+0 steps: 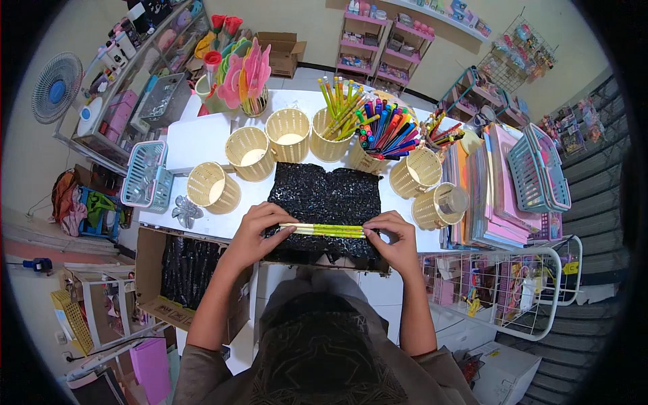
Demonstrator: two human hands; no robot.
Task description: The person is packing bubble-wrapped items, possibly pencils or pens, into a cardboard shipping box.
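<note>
Several yellow-green pencils [329, 231] lie side by side between my two hands, over a sheet of black bubble wrap [326, 197] at the front of the white table. My left hand [260, 230] pinches their pale left ends between thumb and fingers. At the right ends, the thumb and fingers of my right hand [392, 235] grip them too. Beyond the wrap, a cream woven basket [331, 147] holds more pencils [340, 111], and beside it colored markers [387, 129] fill another basket.
Cream baskets [213, 187] curve around the wrap. A white box [200, 142], blue basket [147, 177] and clear flower-shaped item [187, 211] stand left. Stacked folders and paper [488, 187] are at right, with another blue basket [539, 167]. A cardboard box [152, 273] holds black wrap below left.
</note>
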